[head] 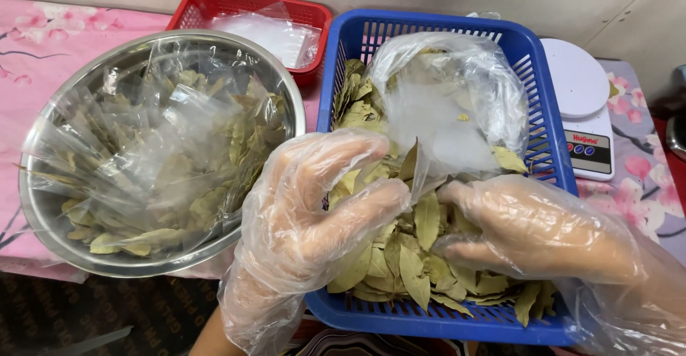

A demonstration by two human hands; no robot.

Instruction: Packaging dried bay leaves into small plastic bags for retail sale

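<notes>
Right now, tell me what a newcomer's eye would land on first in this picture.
The bright blue plastic basket in the centre, heaped with dried green bay leaves, stands out first. Over it, the left hand and right hand, both in loose clear disposable gloves, work at a clear plastic bag with leaves inside. To the left sits a shiny round steel bowl piled with filled clear packets.

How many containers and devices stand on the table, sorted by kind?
Blue plastic baskets: 1
Red plastic baskets: 1
Round steel bowls: 1
White kitchen scales: 1
Total: 4
</notes>
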